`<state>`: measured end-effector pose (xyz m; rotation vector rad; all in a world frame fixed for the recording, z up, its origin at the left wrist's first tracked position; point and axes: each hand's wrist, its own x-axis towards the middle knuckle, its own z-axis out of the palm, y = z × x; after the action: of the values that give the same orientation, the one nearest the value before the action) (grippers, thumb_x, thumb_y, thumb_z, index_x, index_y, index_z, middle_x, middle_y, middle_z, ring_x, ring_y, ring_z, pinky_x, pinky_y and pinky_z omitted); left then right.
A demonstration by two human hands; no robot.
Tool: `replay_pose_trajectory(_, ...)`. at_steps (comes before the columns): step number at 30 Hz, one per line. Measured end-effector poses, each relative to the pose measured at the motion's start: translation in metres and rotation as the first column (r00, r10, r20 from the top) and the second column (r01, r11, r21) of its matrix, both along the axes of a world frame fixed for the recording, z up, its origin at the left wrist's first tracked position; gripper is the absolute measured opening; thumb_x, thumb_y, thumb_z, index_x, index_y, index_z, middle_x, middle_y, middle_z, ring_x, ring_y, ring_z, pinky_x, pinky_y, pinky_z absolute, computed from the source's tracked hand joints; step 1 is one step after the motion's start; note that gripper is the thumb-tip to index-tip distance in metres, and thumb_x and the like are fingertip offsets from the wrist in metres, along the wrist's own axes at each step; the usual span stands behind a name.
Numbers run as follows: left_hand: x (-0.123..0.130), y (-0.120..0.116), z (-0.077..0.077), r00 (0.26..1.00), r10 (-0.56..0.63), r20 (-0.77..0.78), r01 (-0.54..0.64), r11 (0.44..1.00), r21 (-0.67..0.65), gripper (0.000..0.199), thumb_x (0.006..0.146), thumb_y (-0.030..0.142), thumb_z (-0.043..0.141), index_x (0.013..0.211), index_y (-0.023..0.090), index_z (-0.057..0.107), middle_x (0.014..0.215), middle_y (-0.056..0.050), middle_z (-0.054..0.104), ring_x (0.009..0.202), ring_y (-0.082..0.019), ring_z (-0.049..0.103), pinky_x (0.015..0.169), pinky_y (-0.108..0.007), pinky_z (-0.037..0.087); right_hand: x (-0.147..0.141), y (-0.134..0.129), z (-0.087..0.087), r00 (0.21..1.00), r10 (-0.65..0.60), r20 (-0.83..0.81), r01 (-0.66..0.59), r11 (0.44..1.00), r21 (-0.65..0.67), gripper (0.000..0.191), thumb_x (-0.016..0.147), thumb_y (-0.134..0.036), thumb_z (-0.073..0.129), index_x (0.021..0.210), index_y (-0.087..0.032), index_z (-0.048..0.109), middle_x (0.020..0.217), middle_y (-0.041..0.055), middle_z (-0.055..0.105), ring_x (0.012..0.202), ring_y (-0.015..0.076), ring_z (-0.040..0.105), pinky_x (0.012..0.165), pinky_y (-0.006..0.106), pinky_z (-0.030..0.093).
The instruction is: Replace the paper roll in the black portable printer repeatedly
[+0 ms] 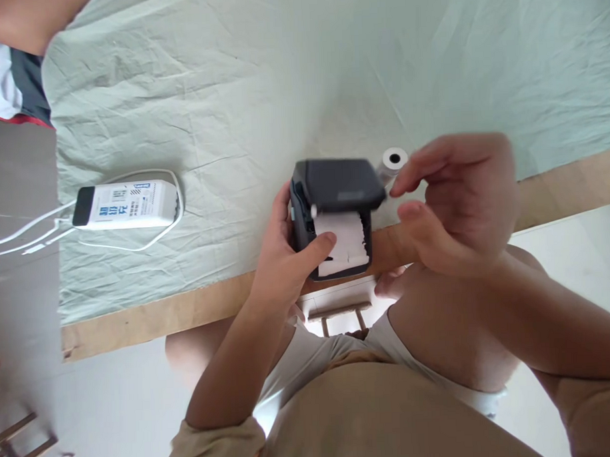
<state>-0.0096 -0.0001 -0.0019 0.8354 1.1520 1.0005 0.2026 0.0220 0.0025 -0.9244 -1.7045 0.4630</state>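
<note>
A dark portable receipt printer sits at the table's front edge with its black lid raised. White paper with a ragged edge lies in its bay. My left hand grips the printer's left side, with the thumb pressed on the paper. Close to the lid's right corner is my right hand, slightly blurred, its thumb and index finger apart and nothing visible between them. Whether the index fingertip touches the lid I cannot tell. Behind those fingers stands a small white paper roll with a dark core.
A pale green cloth covers the table, leaving a wooden front edge bare. On the left lies a white power strip with white cables. Another person's arm reaches in at the upper left.
</note>
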Motion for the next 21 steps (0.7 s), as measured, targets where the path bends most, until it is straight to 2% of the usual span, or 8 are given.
replay_pose_trajectory(2,-0.001,0.000,-0.002,1.000,0.008,0.012,-0.008,1.000,0.008,0.103,0.073,0.039,0.096,0.162,0.029,0.043,0.146,-0.012,0.074,0.128,-0.036,0.075,0.089,-0.039,0.070,0.000,-0.002,0.000,0.999,0.054,0.000,-0.054,0.991,-0.120,0.013,0.095,-0.021,0.069,0.098,-0.028,0.059,0.074,-0.0054,0.062,0.062,0.0130,0.057,0.059,0.031,0.044)
replay_pose_trajectory(4,-0.001,-0.001,-0.004,0.998,0.026,0.048,-0.028,0.999,0.031,0.101,0.072,0.042,0.099,0.158,0.029,0.049,0.143,-0.011,0.075,0.125,-0.035,0.077,0.090,-0.038,0.070,0.000,-0.003,0.000,0.992,0.119,0.027,-0.106,0.951,-0.290,0.024,0.095,-0.021,0.071,0.085,-0.026,0.050,0.066,-0.0072,0.054,0.054,0.0094,0.044,0.051,0.028,0.033)
replay_pose_trajectory(6,-0.001,-0.002,-0.004,0.996,0.027,0.081,-0.030,0.999,0.044,0.083,0.077,0.049,0.097,0.148,0.027,0.061,0.130,-0.009,0.079,0.115,-0.032,0.080,0.086,-0.037,0.070,0.001,-0.002,0.000,0.984,0.173,0.038,-0.140,0.892,-0.430,0.036,0.095,-0.028,0.074,0.077,-0.025,0.043,0.061,-0.0082,0.044,0.051,0.0078,0.035,0.049,0.028,0.026)
replay_pose_trajectory(8,0.001,-0.003,-0.002,0.995,0.022,0.102,-0.027,0.999,0.046,0.061,0.084,0.055,0.092,0.133,0.025,0.071,0.114,-0.007,0.081,0.103,-0.029,0.081,0.079,-0.034,0.069,0.001,0.001,0.000,0.980,0.197,0.033,-0.154,0.849,-0.505,0.044,0.094,-0.035,0.076,0.074,-0.025,0.039,0.059,-0.0088,0.036,0.052,0.0074,0.029,0.049,0.028,0.023)
replay_pose_trajectory(11,0.003,-0.002,0.002,0.994,0.033,0.108,-0.037,0.999,0.034,0.047,0.088,0.054,0.090,0.122,0.024,0.075,0.097,-0.004,0.079,0.088,-0.024,0.079,0.069,-0.030,0.065,0.001,0.004,0.002,0.978,0.203,0.039,-0.148,0.820,-0.552,0.046,0.091,-0.035,0.076,0.070,-0.025,0.037,0.059,-0.0083,0.036,0.053,0.0074,0.028,0.049,0.028,0.022)
replay_pose_trajectory(15,0.006,-0.002,0.002,0.988,0.089,0.130,-0.093,0.995,0.028,0.046,0.084,0.050,0.095,0.117,0.024,0.075,0.093,-0.002,0.077,0.084,-0.020,0.077,0.061,-0.024,0.060,-0.003,0.007,0.003,0.978,0.207,0.033,-0.156,0.823,-0.546,0.044,0.089,-0.031,0.075,0.069,-0.025,0.037,0.058,-0.0084,0.036,0.053,0.0074,0.028,0.049,0.027,0.023)
replay_pose_trajectory(18,0.007,-0.001,-0.001,0.981,0.114,0.157,-0.121,0.992,0.038,0.046,0.085,0.054,0.093,0.118,0.026,0.077,0.101,-0.003,0.080,0.090,-0.022,0.079,0.067,-0.026,0.064,-0.003,0.008,0.001,0.970,0.243,0.016,-0.199,0.832,-0.518,0.042,0.090,-0.032,0.073,0.070,-0.025,0.037,0.057,-0.0090,0.035,0.052,0.0075,0.029,0.048,0.027,0.024)
replay_pose_trajectory(21,0.008,0.000,-0.004,0.961,0.164,0.223,-0.182,0.981,0.063,0.035,0.096,0.058,0.081,0.111,0.026,0.080,0.103,-0.002,0.082,0.099,-0.021,0.080,0.082,-0.028,0.066,-0.002,0.008,-0.001,0.967,0.252,0.022,-0.208,0.841,-0.500,0.039,0.094,-0.034,0.070,0.072,-0.026,0.038,0.057,-0.0076,0.041,0.051,0.0079,0.034,0.047,0.026,0.024)
